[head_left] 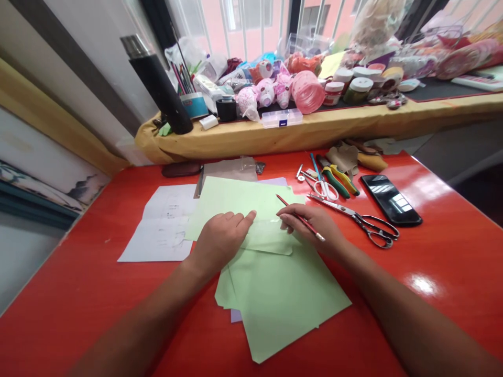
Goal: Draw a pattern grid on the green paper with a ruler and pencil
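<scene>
My left hand rests on the pale green paper, its fingers curled and its thumb stretched along the upper edge of a smaller green piece. That piece has a rounded lower right corner and lies over the other sheets. Between the fingers of my right hand sits a red pencil, its dark tip pointing up and left. The fingertips of this hand are close to the small piece's right side. Below both hands spreads a larger green sheet, overlapping more green paper and a bit of purple.
A white sheet with markings lies left. To the right are large scissors, white-handled scissors, yellow-green pliers and a black phone. A black thermos and several jars stand on the sill behind the red table.
</scene>
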Demonstrator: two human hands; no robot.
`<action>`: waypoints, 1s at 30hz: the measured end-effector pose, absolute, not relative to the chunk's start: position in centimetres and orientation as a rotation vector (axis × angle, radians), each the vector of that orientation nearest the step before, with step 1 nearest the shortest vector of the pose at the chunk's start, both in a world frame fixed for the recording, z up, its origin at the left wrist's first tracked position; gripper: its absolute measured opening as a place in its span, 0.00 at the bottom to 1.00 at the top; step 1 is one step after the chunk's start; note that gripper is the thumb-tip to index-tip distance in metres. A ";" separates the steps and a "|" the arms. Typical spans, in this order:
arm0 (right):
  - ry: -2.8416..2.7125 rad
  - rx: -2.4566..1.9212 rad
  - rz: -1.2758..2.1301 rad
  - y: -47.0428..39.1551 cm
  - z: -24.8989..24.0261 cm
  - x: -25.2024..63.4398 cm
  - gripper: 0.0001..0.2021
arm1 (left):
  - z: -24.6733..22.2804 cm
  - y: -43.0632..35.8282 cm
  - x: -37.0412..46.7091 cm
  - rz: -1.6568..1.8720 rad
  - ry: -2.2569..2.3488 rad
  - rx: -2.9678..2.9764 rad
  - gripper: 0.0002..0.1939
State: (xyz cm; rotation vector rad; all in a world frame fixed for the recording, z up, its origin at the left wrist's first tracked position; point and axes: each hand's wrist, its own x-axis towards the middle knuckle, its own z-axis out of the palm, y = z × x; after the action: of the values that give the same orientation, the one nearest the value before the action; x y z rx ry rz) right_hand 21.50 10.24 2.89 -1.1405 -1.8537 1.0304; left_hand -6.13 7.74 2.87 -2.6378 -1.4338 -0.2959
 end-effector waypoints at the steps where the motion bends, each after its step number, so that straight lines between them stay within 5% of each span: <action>1: -1.844 -1.146 1.015 10.3 2.9 21.5 0.12 | 2.8 7.7 -6.3 -0.287 -1.458 -2.628 0.25; 15: -1.844 -1.135 0.999 10.1 3.2 21.3 0.07 | 3.8 8.5 -7.5 -0.453 -1.516 -2.581 0.18; 23: -1.578 -1.198 0.975 10.8 3.2 22.1 0.12 | 4.9 6.6 -7.3 -0.872 -1.476 -2.370 0.25; 30: -1.535 -1.167 1.069 10.7 3.6 21.8 0.12 | 4.2 4.1 -5.3 -0.800 -1.360 -2.507 0.19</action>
State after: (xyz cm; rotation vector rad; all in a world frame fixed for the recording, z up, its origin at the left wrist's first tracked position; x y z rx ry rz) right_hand 21.82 10.69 3.56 -1.1670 -1.5351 1.0692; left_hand -5.28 4.10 4.16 -2.5067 -1.3601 -0.8001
